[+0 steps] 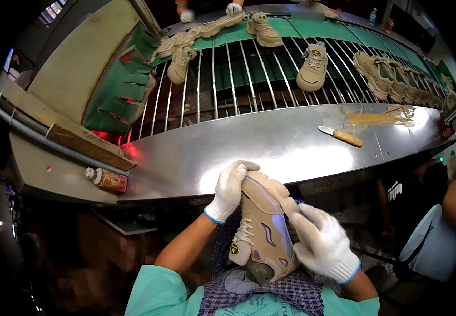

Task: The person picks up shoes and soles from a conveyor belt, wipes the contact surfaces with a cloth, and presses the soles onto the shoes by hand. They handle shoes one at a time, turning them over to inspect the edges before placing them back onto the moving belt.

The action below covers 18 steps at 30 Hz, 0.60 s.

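- Where the head view looks down toward the lap, one beige shoe point(254, 221) is held between two white-gloved hands, just on the person's side of the metal bench point(196, 145).
- Its long axis runs away from the body: toe at the far end, by the bench edge; heel and collar close to the checked apron point(300, 290). The laces face left and the pale sole point(273, 188) faces right.
- The left hand point(231, 190) is closed around the toe end from the left, its fingers curled over the tip.
- The right hand point(325, 239) is at the sole side, fingers partly bent and touching around midfoot. I cannot tell whether they pinch the sole or only press on it.
- The key relation: from the right fingers the shoe lies directly left, in contact, its length crossing in front of them. The right hand is nearer to midfoot and heel, the left to the toe. A violet-blue band point(279, 225) on the upper runs lengthwise beside the right fingers; in my judgement, work along that edge would follow the shoe's long axis.
- A wooden-handled knife point(346, 138) lies on the bench, beyond the shoe and to its right, apart from both hands.
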### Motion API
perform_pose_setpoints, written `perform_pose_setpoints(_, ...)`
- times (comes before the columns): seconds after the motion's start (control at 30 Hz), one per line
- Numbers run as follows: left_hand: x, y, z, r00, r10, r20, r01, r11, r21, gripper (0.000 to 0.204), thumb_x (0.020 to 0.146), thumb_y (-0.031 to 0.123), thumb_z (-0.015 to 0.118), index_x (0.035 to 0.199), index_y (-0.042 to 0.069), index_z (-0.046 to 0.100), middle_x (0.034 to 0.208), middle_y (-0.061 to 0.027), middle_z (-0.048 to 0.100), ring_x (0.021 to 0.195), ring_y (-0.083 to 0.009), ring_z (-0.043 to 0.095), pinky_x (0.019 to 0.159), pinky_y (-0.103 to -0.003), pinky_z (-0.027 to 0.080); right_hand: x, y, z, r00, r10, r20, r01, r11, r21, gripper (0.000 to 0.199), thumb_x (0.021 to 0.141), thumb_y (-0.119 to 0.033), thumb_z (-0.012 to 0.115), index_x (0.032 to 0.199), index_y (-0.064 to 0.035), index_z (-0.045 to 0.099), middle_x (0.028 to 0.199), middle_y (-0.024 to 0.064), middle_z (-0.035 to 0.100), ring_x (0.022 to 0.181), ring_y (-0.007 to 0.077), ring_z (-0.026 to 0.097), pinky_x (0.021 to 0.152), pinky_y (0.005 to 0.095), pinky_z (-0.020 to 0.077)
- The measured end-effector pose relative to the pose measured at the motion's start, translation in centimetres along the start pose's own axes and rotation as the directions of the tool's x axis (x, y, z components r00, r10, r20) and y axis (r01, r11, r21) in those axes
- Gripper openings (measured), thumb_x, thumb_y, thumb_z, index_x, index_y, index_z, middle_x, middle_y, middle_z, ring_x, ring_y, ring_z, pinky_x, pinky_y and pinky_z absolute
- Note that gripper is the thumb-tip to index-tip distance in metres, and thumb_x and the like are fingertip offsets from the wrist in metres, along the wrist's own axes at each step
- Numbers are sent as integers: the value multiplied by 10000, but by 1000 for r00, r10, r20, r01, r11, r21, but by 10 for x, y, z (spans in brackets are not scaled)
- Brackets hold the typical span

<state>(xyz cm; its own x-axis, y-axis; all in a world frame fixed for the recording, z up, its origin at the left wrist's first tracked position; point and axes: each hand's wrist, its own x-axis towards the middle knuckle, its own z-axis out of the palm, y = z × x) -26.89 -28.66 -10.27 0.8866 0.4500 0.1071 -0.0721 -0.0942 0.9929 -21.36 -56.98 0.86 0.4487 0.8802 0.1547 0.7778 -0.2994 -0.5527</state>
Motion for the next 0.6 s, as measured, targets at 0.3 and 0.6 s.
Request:
perform_pose_setpoints(0.3,5,-13,-8,1000,3,22,-2,1000,-2,475,1125,318,432,1144,-68,709,1071,-160,747,1000,-203,682,949,-342,535,68,37,63,992,14,-123,-13,1000,7,477,927,-62,724,1391,-59,615,1326,227,663,1062,435,728,890,475,627)
perform_pose_setpoints(0.6,13,-1,4,998,-59,12,58,998,30,421,1118,221,454,1074,-76,748,1005,-136,768,912,-177,692,883,-328,558,152,70,75,950,229,211,-259,958,127,450,1105,-418,509,1410,-97,590,1061,220,775,945,409,763,830,500,617)
